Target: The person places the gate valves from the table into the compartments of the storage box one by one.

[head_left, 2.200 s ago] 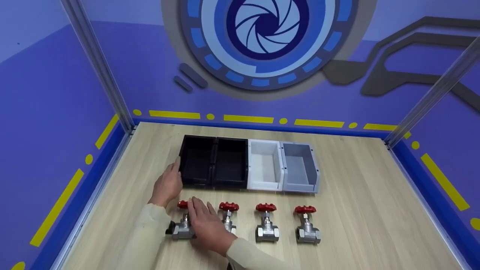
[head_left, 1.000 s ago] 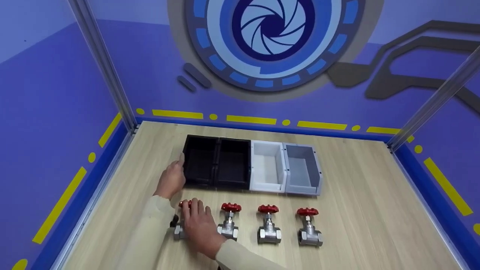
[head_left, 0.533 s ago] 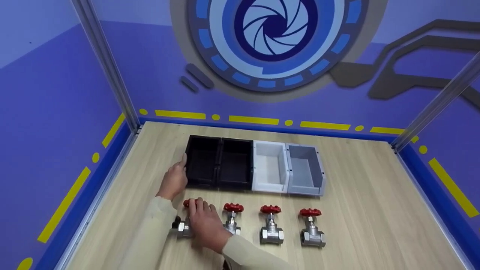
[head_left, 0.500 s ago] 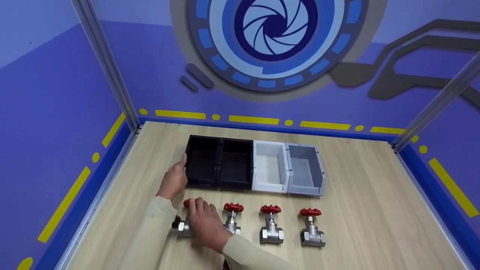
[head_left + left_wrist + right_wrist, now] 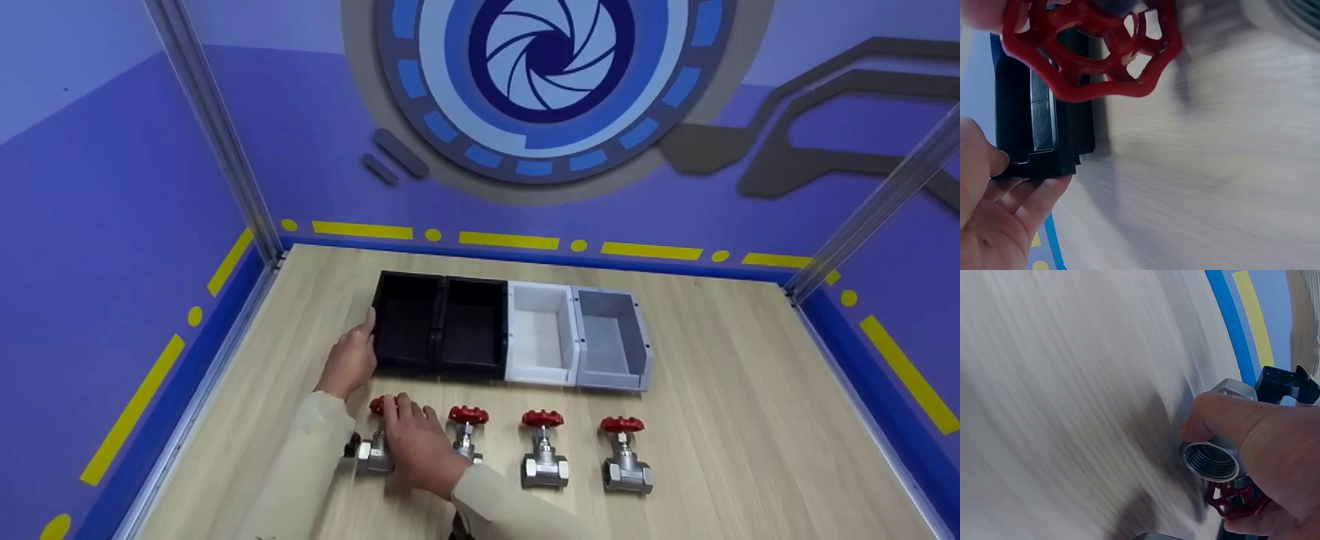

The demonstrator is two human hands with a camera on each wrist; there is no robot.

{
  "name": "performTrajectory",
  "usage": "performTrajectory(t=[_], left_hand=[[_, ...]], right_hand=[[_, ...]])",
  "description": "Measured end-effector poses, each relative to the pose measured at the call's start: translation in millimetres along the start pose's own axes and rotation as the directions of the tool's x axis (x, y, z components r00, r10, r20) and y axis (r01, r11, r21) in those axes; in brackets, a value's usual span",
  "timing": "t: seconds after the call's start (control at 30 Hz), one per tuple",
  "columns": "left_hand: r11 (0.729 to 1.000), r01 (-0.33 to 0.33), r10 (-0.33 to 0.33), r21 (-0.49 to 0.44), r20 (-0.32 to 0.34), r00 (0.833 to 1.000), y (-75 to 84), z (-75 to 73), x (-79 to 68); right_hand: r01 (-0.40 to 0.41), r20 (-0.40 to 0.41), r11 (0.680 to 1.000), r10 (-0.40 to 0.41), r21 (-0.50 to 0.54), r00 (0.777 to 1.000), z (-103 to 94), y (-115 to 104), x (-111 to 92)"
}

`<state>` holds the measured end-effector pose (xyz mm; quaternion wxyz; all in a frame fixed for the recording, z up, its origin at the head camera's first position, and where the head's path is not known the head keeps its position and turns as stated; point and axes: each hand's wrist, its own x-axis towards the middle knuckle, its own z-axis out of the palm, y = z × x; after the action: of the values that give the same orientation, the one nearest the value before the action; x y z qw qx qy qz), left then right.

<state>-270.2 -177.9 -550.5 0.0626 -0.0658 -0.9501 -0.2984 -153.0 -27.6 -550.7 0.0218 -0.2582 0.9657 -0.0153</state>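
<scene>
My left hand [image 5: 349, 362] is at the left side of the leftmost black bin [image 5: 403, 370]. In the left wrist view, its thumb lies over the rim of that bin [image 5: 1075, 135] while the fingers support the outer wall. My right hand [image 5: 424, 450] grips the leftmost gate valve [image 5: 373, 456], a silver body topped by a red handwheel. The right wrist view has the thumb across the metal body near its threaded opening [image 5: 1212, 462], with the fingers around the red wheel [image 5: 1235, 502]. Part of the valve is hidden behind this hand.
A second black bin [image 5: 470, 370], a white bin [image 5: 538, 375] and a grey bin [image 5: 611, 379] continue the row. Three more valves stand in front: one partly covered by my right hand [image 5: 466, 431], a middle one [image 5: 545, 469] and a right one [image 5: 627, 474]. Purple walls enclose the wooden table [image 5: 735, 420].
From 2.2 seconds to 1 second ago, my right hand moved left onto the leftmost valve and its fingers bent. Since then both hands have stayed nearly still, with a slight shift of the view.
</scene>
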Motion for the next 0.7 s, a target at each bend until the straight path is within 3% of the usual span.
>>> performTrajectory(t=[0.7], left_hand=[[1.000, 0.012, -0.012, 0.008, 0.011, 1.000, 2.3, -0.9, -1.8]], right_hand=[[0.027, -0.028, 0.996, -0.025, 0.081, 0.999, -1.1, 13, -2]])
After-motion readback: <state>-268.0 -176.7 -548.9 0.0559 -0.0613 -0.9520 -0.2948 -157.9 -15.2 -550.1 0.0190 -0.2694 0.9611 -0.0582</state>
